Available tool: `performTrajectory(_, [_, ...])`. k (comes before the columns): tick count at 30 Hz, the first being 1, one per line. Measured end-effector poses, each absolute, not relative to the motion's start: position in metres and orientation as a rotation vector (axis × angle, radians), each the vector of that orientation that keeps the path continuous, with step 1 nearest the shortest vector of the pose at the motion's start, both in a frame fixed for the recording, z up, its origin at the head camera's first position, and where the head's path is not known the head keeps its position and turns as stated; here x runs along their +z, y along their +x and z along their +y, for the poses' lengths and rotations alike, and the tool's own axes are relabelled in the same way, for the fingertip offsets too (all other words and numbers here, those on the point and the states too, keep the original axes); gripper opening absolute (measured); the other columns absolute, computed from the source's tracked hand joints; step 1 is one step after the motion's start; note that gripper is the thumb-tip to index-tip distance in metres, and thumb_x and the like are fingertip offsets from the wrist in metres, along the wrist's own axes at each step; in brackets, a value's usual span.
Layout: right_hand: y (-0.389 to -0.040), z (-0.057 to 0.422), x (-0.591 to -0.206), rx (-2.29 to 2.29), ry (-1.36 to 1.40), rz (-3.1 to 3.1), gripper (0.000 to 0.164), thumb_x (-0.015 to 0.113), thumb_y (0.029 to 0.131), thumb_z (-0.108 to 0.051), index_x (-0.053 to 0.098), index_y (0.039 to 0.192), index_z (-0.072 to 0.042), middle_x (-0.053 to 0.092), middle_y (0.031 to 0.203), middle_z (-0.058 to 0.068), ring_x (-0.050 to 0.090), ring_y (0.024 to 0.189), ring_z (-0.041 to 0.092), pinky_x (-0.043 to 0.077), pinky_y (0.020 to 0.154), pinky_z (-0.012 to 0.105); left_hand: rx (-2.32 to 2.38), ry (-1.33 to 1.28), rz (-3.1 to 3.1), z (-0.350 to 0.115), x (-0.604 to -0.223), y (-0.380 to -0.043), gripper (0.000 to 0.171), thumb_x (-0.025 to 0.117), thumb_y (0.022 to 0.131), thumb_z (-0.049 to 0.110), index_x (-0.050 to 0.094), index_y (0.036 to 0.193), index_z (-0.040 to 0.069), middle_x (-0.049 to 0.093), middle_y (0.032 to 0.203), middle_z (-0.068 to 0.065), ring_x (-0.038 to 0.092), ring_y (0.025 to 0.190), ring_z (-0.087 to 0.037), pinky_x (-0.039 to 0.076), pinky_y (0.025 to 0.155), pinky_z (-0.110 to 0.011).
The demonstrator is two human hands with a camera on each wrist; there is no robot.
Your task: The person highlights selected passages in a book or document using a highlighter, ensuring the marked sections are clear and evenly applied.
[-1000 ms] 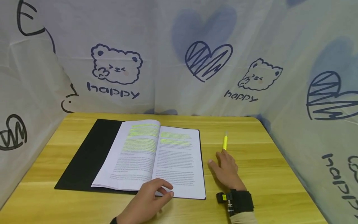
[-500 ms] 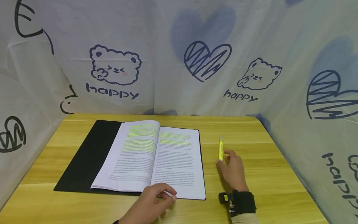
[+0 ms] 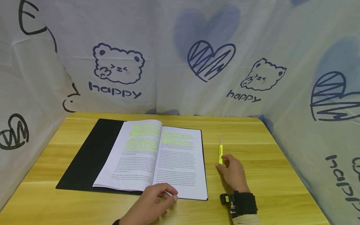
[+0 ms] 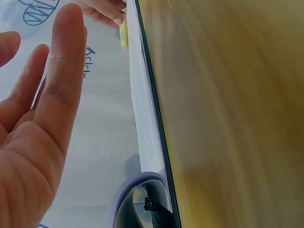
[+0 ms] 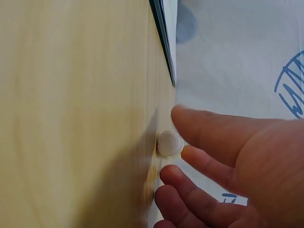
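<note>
1. Over the last second the slim yellow highlighter pen point(image 3: 220, 154) has slid nearer along the pale wooden worktop point(image 3: 267, 175), and the right hand point(image 3: 232, 171) has drawn back with it; the pen now lies just right of the open white printed booklet point(image 3: 157, 156) rather than farther back. Judged from this, the pen is being gathered in, not yet lifted.
2. The right hand's fingers are loosely bent around the near end of the pen. In the right wrist view the fingertips point(image 5: 190, 156) meet its white rounded end point(image 5: 169, 143), while the pen rests on the worktop. Whether it is a true pinch or only a touch cannot be told.
3. The left hand point(image 3: 153, 201) has hardly moved: it rests with relaxed, half-open fingers on the near bottom edge of the booklet, holding nothing.
4. The booklet lies open on a flat black folder point(image 3: 90, 153), its upper lines marked in yellow.
</note>
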State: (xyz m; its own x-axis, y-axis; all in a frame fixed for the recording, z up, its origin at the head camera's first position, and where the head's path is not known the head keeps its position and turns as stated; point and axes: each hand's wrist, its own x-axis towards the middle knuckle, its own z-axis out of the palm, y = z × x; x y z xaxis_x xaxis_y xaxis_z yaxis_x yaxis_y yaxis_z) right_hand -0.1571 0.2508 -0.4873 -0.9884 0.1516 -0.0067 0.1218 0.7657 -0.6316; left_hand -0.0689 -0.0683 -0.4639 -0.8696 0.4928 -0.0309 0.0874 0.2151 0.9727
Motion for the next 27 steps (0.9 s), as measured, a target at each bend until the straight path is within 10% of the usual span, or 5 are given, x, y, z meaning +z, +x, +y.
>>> performTrajectory(16, [-0.156,0.248,-0.483,1.082,-0.377,-2.847,0.034,0.061,0.090,-0.019,0.055,0.120,-0.004,0.061,0.103,0.010,0.057,0.078,0.020,0.048,0.062,0.033,1.718,0.556,2.142,-0.067,-0.466,-0.069,0.024,0.060,0.093,0.035,0.066,0.102,0.013,0.066,0.093,-0.009,0.063,0.065,-0.024,0.054,0.059,-0.034])
performTrajectory(27, [-0.150,0.237,-0.470,1.482,-0.243,-2.551,0.044,0.047,0.098,-0.048,0.067,0.102,-0.009,0.059,0.087,0.017,0.046,0.064,0.026,0.035,0.051,0.029,1.708,0.480,2.105,-0.067,-0.463,-0.070,0.033,0.059,0.094,0.035,0.062,0.115,0.010,0.066,0.102,-0.008,0.064,0.070,-0.028,0.054,0.061,-0.035])
